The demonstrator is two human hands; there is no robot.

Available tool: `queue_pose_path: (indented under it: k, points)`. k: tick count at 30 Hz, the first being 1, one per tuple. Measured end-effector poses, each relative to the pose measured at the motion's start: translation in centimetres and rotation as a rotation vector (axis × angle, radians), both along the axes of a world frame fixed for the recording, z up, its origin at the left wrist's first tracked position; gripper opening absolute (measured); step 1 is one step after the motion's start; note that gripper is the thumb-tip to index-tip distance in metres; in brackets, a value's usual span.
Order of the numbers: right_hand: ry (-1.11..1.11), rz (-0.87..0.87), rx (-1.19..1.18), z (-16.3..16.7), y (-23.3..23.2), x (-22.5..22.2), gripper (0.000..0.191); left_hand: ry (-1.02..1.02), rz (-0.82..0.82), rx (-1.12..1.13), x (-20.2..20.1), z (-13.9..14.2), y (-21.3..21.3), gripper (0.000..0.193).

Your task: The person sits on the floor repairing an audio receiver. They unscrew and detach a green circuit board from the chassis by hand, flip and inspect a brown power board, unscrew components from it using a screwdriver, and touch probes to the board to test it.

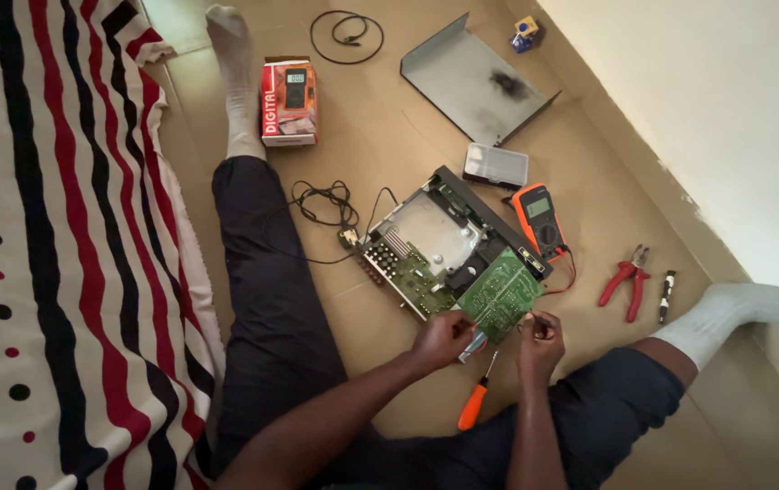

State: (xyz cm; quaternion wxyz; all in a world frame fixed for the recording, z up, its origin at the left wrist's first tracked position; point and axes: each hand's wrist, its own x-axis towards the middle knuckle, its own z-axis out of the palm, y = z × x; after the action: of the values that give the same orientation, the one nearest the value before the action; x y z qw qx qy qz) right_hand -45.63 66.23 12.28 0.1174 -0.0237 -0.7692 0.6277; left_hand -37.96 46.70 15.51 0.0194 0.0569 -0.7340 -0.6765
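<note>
Nearest, between the spread legs in dark trousers: an orange-handled screwdriver (477, 399) lying on the tan floor (380, 136), tip toward the hands. Just above it, left hand (441, 338) curled narrow at the near edge of a green circuit board (501, 295), fingers closed on a small metallic part too blurred to make out. Right hand (541, 338) pinched tight at the board's right corner, apparently around a thin probe or wire; what exactly it held, impossible to tell. Board tilted up from the open chassis of an electronic player (435, 245), its metal tray and connectors exposed. Black cord (321, 204) looped at the chassis's left side. Orange digital multimeter (539, 220) just beside the chassis on the right, red lead trailing toward the board. Further right, red-handled pliers (626, 281) and a small dark pen-like tool (667, 292), near a white-socked foot. Beyond the chassis, a clear plastic parts box (496, 165), then the removed grey metal cover (476, 80) with a dark smudge. Farther left, a red multimeter carton (288, 102), and a coiled black cable (346, 34) past that. Striped bedsheet (54, 245) along the left.
</note>
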Motion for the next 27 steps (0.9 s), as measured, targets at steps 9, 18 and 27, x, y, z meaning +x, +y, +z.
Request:
queue_pose_path:
  k: [9,18,27]
  points:
    - [0.215,0.045,0.214,3.3,5.1,16.6,0.011,0.006,0.004,-0.130,16.8,0.8,5.4,0.017]
    - [0.090,0.013,-0.066,3.5,15.0,23.8,0.021,0.025,-0.015,-0.083,23.4,-0.3,15.0,0.021]
    - [-0.002,0.175,-0.311,3.8,6.8,23.6,0.028,0.021,0.007,-0.071,23.4,-0.8,9.6,0.018]
